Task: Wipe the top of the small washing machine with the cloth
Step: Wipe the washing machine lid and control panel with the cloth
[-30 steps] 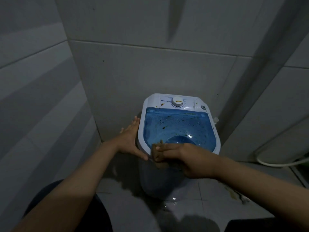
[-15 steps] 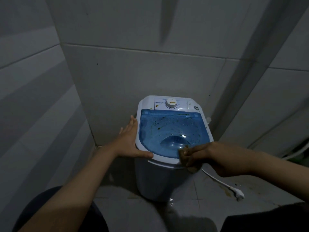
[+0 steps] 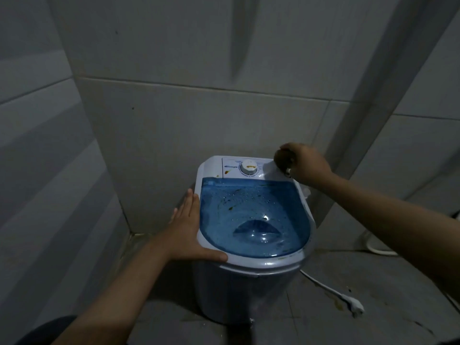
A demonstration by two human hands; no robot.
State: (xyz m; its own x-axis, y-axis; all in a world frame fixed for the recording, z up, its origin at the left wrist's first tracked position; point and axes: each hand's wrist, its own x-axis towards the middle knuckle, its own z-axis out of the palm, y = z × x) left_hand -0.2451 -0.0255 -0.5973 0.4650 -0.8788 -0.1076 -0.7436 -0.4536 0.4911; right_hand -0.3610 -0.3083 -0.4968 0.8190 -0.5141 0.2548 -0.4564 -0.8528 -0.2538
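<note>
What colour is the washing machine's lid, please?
Translucent blue lid, seen clearly in the head view.

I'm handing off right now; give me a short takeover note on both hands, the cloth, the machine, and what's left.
Left hand: flat and open against the washing machine's left rim, steadying it.
Right hand: shut on the cloth, pressed on the back right corner of the white panel.
Done: cannot judge from the picture.
Left: orange stains on the dial and the panel left of it; specks and droplets on the blue lid; a mark on the front rim.
</note>
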